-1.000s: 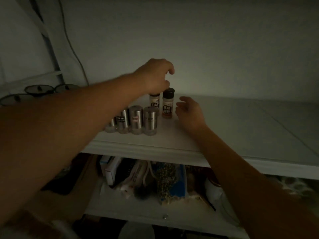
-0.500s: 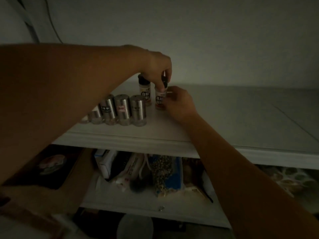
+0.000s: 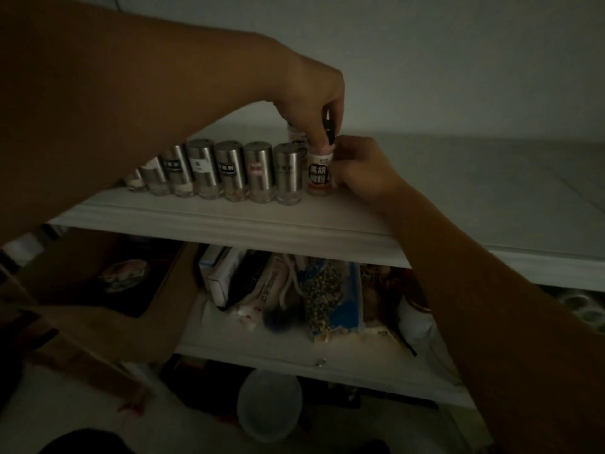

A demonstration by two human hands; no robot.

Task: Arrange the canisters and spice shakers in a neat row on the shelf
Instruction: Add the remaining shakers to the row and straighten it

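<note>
Currently, a spice jar with a black-and-white label is held upright on the white shelf, just beside the right end of a row of steel shakers. Its dark cap is pinched from above by the curled fingers of the left hand, and its right side is gripped by the right hand. A second jar is partly hidden behind them.
</note>
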